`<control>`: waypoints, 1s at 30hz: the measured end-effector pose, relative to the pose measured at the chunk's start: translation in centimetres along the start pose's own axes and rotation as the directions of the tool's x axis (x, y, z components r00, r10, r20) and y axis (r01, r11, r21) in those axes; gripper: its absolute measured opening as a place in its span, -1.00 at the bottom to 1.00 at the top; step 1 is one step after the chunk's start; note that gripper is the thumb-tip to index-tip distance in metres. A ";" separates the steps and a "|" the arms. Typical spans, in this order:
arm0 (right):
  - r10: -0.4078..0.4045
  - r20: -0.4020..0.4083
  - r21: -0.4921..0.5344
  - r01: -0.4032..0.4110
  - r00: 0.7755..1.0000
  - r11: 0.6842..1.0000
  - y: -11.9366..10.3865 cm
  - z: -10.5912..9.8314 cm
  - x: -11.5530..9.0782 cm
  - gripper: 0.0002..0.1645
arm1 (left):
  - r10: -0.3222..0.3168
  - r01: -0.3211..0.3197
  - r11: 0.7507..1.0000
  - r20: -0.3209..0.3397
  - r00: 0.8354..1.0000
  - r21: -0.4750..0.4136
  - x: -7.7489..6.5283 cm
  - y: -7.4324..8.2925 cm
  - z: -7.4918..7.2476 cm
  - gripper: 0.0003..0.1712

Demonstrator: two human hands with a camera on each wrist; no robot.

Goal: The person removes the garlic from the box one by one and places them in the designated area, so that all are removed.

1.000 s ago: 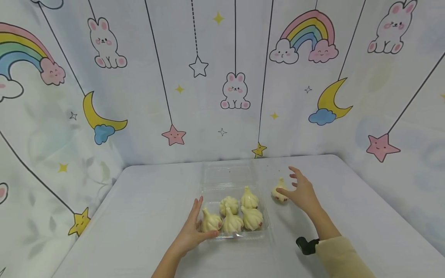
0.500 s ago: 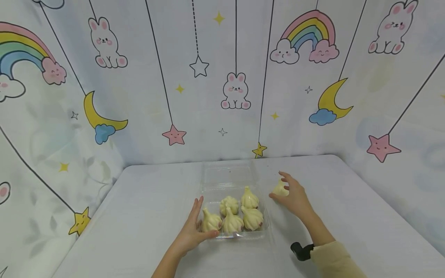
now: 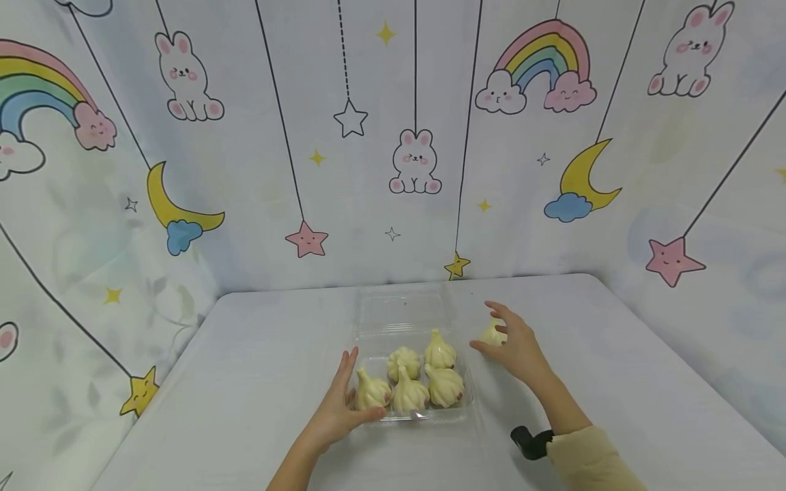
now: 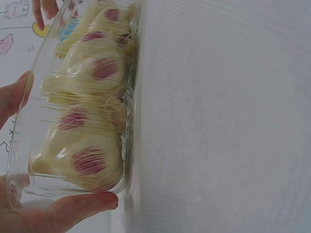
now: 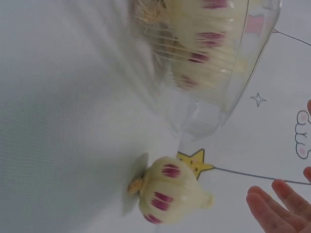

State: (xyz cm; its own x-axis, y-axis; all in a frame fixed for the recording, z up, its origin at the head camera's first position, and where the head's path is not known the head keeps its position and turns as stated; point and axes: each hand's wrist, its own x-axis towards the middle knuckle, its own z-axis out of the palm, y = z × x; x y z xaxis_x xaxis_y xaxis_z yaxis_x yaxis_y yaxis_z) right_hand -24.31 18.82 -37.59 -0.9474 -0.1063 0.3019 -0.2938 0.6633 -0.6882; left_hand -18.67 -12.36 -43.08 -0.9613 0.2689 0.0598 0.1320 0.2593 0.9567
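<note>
The right hand [image 3: 514, 349] has shifted closer to the box [image 3: 451, 414], fingers spread and clear of the loose garlic [image 5: 170, 190] standing just right of the box; that garlic now seems within reach, though ungripped. Five other garlics [image 3: 410, 394] sit inside the box. The left hand [image 3: 338, 409], fingers straight, touches the box's near left corner.

Head view: lone garlic bulb [image 3: 492, 335], base apparently hidden behind right grip [image 3: 519, 349].
</note>
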 end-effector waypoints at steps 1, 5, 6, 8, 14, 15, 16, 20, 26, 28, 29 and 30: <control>-0.004 0.001 0.009 0.004 1.000 1.000 -0.1 0.1 0.0 -0.10 | 0.000 0.000 1.000 0.001 1.000 -0.001 0.0 0.0 0.0 0.31; -0.006 0.023 0.034 0.006 1.000 0.999 -0.5 0.6 0.0 -0.11 | -0.001 0.001 1.000 0.000 1.000 -0.004 0.0 0.0 0.0 0.30; -0.009 0.027 0.038 0.008 1.000 0.999 -0.6 0.7 -0.1 -0.11 | -0.002 0.002 1.000 -0.001 1.000 -0.004 0.0 0.1 0.0 0.30; -0.018 0.039 0.048 0.016 0.999 0.999 -0.7 1.0 -0.1 -0.10 | -0.006 0.006 1.000 -0.004 1.000 -0.005 -0.1 0.1 0.0 0.30; -0.021 0.073 0.077 0.016 0.997 0.997 -1.1 1.7 -0.3 -0.08 | 0.000 0.000 1.000 -0.001 1.000 0.003 -0.1 0.1 0.0 0.30; -0.022 0.078 0.083 0.015 0.997 0.996 -1.2 1.8 -0.3 -0.08 | 0.000 0.000 1.000 0.000 1.000 0.002 -0.1 0.1 0.0 0.30; -0.022 0.082 0.090 0.015 0.996 0.996 -1.3 1.9 -0.3 -0.08 | -0.001 0.001 1.000 0.000 1.000 0.001 -0.1 0.1 0.0 0.30; -0.045 0.087 0.093 0.037 0.995 0.995 -1.7 2.1 -0.3 -0.10 | 0.000 0.000 1.000 0.003 1.000 -0.002 -0.1 0.1 0.1 0.30; -0.059 0.092 0.088 0.051 0.994 0.995 -2.1 2.3 -0.2 -0.12 | 0.017 -0.017 1.000 0.003 1.000 0.009 0.0 0.0 0.1 0.29; -0.058 0.097 0.092 0.049 0.994 0.995 -2.1 2.4 -0.1 -0.13 | 0.019 -0.019 1.000 0.001 1.000 0.013 0.0 0.0 0.1 0.28; -0.058 0.098 0.092 0.048 0.993 0.995 -2.1 2.5 -0.1 -0.13 | 0.019 -0.019 1.000 0.000 1.000 0.014 0.0 0.0 0.1 0.28; -0.057 0.100 0.094 0.048 0.993 0.994 -2.2 2.6 -0.1 -0.13 | 0.018 -0.018 1.000 -0.001 1.000 0.015 0.0 -0.1 0.0 0.28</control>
State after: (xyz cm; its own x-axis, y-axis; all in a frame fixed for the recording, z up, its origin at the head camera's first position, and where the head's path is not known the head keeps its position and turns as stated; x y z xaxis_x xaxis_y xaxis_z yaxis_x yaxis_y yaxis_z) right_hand -23.86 15.49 -37.81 -0.9371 -0.2177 0.2729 -0.3491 0.5852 -0.7319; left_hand -18.65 -12.34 -43.16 -0.9589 0.2730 0.0776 0.1533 0.2683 0.9511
